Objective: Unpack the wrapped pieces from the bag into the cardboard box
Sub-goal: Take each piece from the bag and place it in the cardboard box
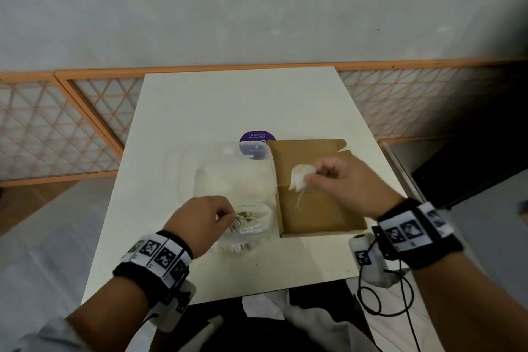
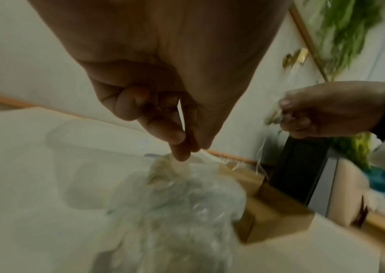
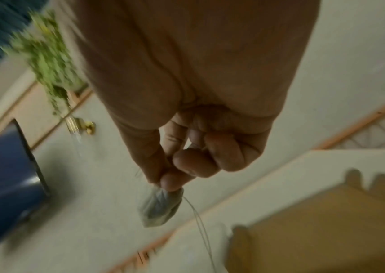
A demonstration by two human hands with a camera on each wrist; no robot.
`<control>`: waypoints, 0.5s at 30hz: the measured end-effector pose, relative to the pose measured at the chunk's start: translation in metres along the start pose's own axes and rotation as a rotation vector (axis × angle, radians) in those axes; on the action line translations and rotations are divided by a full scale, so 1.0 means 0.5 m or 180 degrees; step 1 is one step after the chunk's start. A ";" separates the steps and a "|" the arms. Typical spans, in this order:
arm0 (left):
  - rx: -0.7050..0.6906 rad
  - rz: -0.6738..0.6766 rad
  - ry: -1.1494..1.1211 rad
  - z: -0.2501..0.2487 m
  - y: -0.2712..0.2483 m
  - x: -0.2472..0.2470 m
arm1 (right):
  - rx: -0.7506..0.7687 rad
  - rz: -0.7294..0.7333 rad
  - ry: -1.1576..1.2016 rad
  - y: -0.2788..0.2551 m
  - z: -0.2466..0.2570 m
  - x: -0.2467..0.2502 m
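Note:
A clear plastic bag of several beige wrapped pieces lies on the white table, left of an open cardboard box. My left hand pinches the bag's top edge at its mouth with thumb and fingertips. My right hand pinches a small white wrapped piece with a thread hanging from it, held in the air over the box. In the left wrist view the right hand shows at the right. The box floor looks bare.
A clear plastic container with a lid stands behind the bag, and a purple round sticker lies beyond it. The table meets an orange lattice fence at the back. A dark cabinet stands at the right.

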State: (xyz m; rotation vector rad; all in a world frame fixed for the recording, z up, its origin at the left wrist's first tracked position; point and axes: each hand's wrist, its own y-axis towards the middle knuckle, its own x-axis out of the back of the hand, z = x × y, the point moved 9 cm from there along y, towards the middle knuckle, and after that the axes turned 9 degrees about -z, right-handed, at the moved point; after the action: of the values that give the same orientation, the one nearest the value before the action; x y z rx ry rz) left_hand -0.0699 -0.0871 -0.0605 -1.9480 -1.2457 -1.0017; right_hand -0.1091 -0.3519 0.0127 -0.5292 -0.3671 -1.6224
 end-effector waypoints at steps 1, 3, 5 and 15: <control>0.0010 0.0057 0.0188 0.008 -0.002 -0.011 | -0.0179 0.0137 -0.0267 0.011 -0.043 -0.029; 0.0006 0.0115 0.0465 0.017 -0.004 -0.027 | -0.0464 0.0358 -0.0810 0.030 -0.119 -0.085; -0.0022 0.0153 0.0635 0.019 -0.005 -0.037 | -0.0723 0.0371 -0.0967 0.049 -0.177 -0.122; 0.0159 0.0153 0.0606 0.042 -0.006 -0.051 | -0.1188 -0.0105 -0.1132 0.093 -0.250 -0.176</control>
State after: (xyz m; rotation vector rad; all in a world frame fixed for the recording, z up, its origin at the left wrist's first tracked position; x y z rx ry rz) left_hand -0.0739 -0.0807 -0.0928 -1.7903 -1.1024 -1.0931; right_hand -0.0727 -0.3497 -0.1428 -1.1079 -0.3359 -1.6360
